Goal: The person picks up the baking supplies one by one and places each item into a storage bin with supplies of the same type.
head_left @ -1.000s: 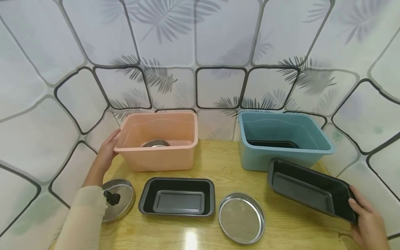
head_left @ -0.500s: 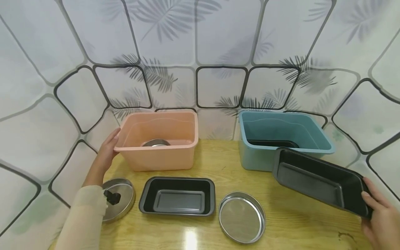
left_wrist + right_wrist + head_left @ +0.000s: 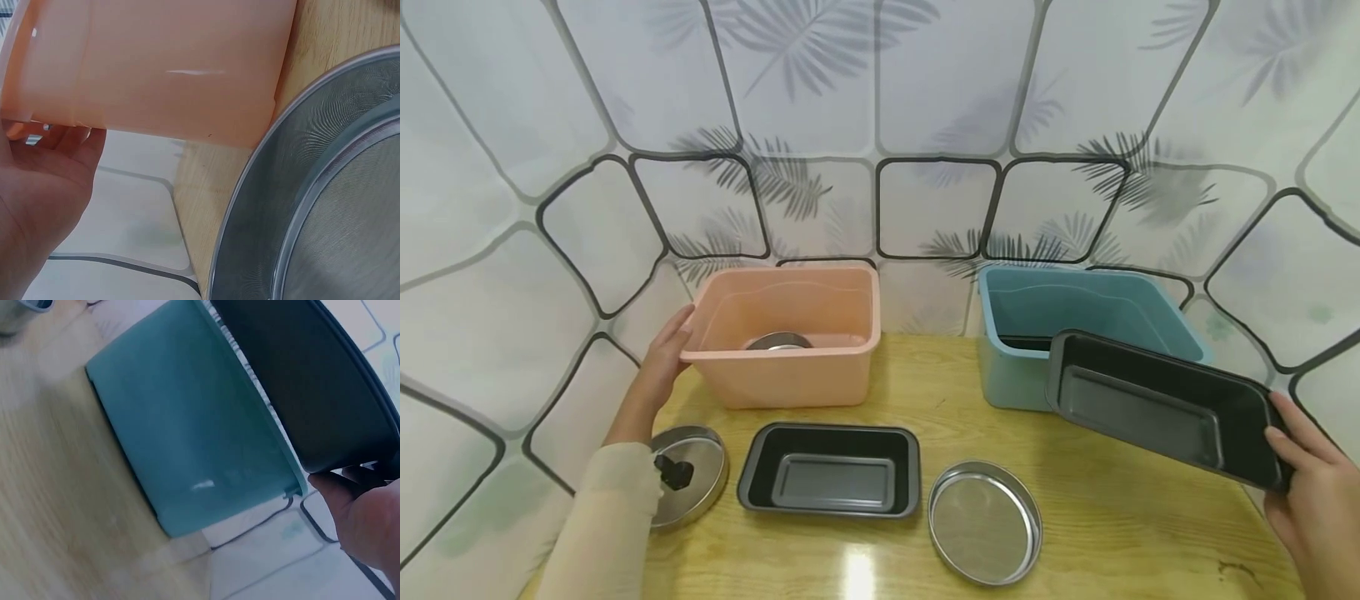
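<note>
My right hand (image 3: 1318,492) grips the short end of a black loaf pan (image 3: 1150,400), thumb inside the rim. The pan hangs tilted in front of and partly over the blue bin (image 3: 1018,387); in the right wrist view its dark underside (image 3: 319,381) lies past the bin's rim. Far to the left, my left hand (image 3: 658,362) holds the left rim of the peach bin (image 3: 790,385). The left wrist view shows its fingers (image 3: 84,147) under that rim, against the wall. A round metal mesh sieve (image 3: 350,206) lies below this hand.
Another loaf pan (image 3: 833,483) lies at the table's middle, with a second round sieve (image 3: 985,525) to its right. Inside the peach bin is a round metal piece (image 3: 780,341). A dark pan (image 3: 1026,342) shows in the blue bin. Patterned cloth (image 3: 925,208) surrounds the table.
My right hand has carried the loaf pan rightward and up from the tabletop, then its far end swung slightly left over the blue bin's front. The left hand stays at the peach bin.
</note>
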A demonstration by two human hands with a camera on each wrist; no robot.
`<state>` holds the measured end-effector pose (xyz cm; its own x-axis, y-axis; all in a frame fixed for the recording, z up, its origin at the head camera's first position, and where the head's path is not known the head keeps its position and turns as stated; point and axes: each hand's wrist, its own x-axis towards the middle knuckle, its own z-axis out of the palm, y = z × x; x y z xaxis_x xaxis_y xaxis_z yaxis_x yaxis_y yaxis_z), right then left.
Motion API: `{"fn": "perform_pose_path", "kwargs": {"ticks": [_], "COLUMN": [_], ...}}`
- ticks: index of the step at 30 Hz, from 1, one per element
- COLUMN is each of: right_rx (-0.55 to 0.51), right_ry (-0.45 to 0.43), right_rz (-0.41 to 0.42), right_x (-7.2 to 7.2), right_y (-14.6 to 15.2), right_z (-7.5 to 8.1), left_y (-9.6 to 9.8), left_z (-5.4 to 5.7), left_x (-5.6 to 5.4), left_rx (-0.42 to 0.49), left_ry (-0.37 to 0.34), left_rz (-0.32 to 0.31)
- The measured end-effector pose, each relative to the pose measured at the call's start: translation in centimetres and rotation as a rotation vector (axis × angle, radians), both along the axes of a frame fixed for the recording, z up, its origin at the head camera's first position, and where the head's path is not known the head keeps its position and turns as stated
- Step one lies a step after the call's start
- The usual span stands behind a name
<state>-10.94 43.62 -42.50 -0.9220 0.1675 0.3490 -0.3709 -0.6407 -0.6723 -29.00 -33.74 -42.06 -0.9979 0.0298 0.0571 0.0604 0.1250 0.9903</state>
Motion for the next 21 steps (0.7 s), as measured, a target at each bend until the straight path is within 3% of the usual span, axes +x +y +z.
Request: {"fn": "perform_pose_path", "kwargs": {"ticks": [3, 5, 8, 13, 21], "right_rx": [-0.047, -0.087, -0.032, -0.011, 0.072], "right_ry": [0.022, -0.020, -0.046, -0.074, -0.243], "right_rz": [0.010, -0.024, -0.086, -0.069, -0.159], "right_x": [-0.6, -1.1, -2.0, -4.1, -7.4], "right_y": [-0.4, -0.7, -0.9, -1.3, -1.4], "right_z": [0.8, 1.7, 3.0, 4.7, 6.8], "left_y": [0.1, 0.2, 0.4, 0.1, 0.1], "left_z": [0.0, 0.1, 0.1, 0.1, -0.2], "left_x": [-0.2, -0.2, -0.3, 0.0, 0.0], "left_rx": [0.003, 0.006, 0.012, 0.019, 0.004], "left_ry": [0.006, 0.005, 0.007, 0.020, 0.025], "left_rz": [-0.006, -0.008, -0.007, 0.000, -0.013]}}
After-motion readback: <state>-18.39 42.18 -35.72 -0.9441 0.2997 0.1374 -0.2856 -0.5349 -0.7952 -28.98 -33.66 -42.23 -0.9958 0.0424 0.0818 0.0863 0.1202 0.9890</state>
